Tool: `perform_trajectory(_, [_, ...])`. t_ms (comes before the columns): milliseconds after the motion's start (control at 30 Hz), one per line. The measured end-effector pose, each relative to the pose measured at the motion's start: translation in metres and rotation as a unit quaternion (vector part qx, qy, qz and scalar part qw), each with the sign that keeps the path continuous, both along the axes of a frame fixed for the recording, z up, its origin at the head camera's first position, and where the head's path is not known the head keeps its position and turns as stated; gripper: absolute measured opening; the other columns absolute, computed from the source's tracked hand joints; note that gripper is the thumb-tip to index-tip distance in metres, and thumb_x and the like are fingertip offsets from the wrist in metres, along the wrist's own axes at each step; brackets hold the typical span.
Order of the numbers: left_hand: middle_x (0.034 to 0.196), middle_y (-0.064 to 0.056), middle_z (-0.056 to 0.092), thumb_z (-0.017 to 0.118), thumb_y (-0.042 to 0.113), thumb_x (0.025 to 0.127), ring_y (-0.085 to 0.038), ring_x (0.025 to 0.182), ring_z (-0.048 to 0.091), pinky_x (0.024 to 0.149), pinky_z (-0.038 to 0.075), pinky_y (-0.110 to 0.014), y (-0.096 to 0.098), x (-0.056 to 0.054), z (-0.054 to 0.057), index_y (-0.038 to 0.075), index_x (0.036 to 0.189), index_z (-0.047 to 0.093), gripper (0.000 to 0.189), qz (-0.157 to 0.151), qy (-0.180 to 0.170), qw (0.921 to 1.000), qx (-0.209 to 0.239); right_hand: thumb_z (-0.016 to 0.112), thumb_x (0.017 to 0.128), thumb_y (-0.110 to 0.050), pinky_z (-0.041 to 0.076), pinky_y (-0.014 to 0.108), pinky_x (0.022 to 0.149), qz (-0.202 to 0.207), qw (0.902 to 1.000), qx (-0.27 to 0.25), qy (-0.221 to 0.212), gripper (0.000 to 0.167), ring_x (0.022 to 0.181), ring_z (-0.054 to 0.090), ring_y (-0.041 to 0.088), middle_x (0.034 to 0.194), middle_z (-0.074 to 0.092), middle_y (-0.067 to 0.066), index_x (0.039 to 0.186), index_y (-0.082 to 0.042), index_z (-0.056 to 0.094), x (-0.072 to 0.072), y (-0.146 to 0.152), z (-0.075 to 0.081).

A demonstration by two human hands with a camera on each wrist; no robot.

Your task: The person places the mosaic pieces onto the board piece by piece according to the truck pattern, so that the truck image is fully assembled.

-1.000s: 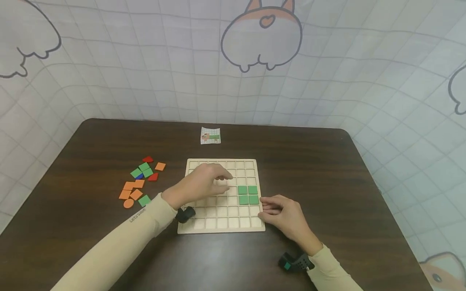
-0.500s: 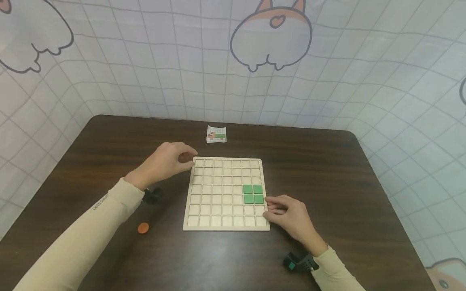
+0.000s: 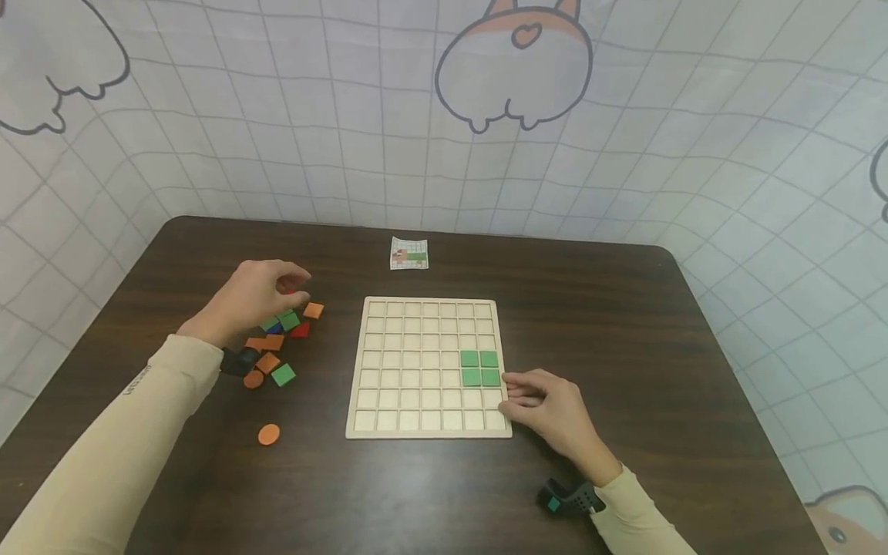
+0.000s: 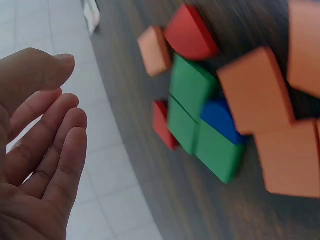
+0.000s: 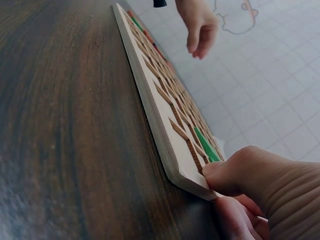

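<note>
My left hand (image 3: pixel 250 297) hovers over the far part of a loose pile of coloured tiles, holding nothing. In the left wrist view its fingers (image 4: pixel 70 165) are loosely bent, with the thumb apart from them. The pile has green tiles (image 4: pixel 190 82), orange tiles (image 4: pixel 257 92), red pieces (image 4: pixel 190 35) and a partly covered blue piece (image 4: pixel 220 120). A pale wooden grid board (image 3: pixel 409 420) lies flat, with green squares (image 3: pixel 480 368) set as a block near its right side. My right hand (image 3: pixel 548 412) pinches the board's right edge, thumb on top.
Behind the board lies a small picture card (image 3: pixel 409 253) with a coloured grid pattern. An orange disc (image 3: pixel 269 435) sits apart, nearer the front. The dark wooden table (image 3: pixel 590 308) meets a white grid-patterned cloth (image 3: pixel 333 154) at its far edge.
From above the board, my left hand has moved left, past its far left corner, to the tile pile. The right hand has kept its grip on the board's edge.
</note>
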State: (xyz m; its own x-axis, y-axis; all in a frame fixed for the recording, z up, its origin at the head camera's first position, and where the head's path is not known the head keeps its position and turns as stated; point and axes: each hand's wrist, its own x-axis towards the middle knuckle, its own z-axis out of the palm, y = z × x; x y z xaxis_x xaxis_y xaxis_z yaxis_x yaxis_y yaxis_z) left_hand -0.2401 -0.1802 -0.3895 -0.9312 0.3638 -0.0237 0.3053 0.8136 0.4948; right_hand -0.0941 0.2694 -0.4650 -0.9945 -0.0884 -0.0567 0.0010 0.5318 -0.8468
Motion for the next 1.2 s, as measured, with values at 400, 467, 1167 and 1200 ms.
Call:
perform_trajectory(400, [0.123, -0.023, 0.073, 0.069, 0.020, 0.099, -0.038, 0.111, 0.070, 0.094, 0.057, -0.057, -0.028, -0.011, -0.021, -0.002, 0.134, 0.064, 0.042, 0.010, -0.032, 0.9991, -0.024, 0.085, 0.083, -0.013, 0.061, 0.017, 0.080, 0.004, 1.0000, -0.005, -0.003, 0.039, 0.092, 0.076, 0.003, 0.108, 0.075, 0.006, 0.121, -0.012, 0.077, 0.002, -0.001, 0.002])
perform_trajectory(467, [0.125, -0.024, 0.071, 0.069, 0.022, 0.099, -0.039, 0.113, 0.068, 0.096, 0.055, -0.058, -0.030, -0.012, -0.024, -0.002, 0.135, 0.064, 0.044, 0.015, -0.043, 0.9986, -0.026, 0.085, 0.083, -0.013, 0.060, 0.017, 0.080, 0.004, 1.0000, -0.002, 0.001, 0.039, 0.092, 0.076, 0.004, 0.108, 0.075, 0.006, 0.121, -0.012, 0.077, 0.001, 0.000, 0.002])
perform_trajectory(1167, [0.124, -0.023, 0.071, 0.068, 0.024, 0.100, -0.038, 0.113, 0.067, 0.096, 0.056, -0.057, -0.033, -0.014, -0.033, 0.001, 0.133, 0.066, 0.041, 0.015, -0.058, 0.9976, -0.035, 0.085, 0.083, -0.015, 0.060, 0.016, 0.080, -0.001, 1.0000, 0.010, 0.000, 0.039, 0.094, 0.077, 0.009, 0.110, 0.076, 0.005, 0.121, -0.013, 0.077, 0.000, 0.000, 0.003])
perform_trajectory(1200, [0.125, -0.023, 0.071, 0.067, 0.024, 0.100, -0.038, 0.114, 0.067, 0.096, 0.056, -0.057, -0.033, -0.014, -0.033, 0.001, 0.134, 0.066, 0.041, 0.014, -0.057, 0.9976, -0.036, 0.085, 0.083, -0.015, 0.060, 0.016, 0.080, -0.002, 1.0000, 0.010, 0.000, 0.039, 0.094, 0.077, 0.009, 0.110, 0.076, 0.005, 0.121, -0.013, 0.077, 0.000, 0.000, 0.002])
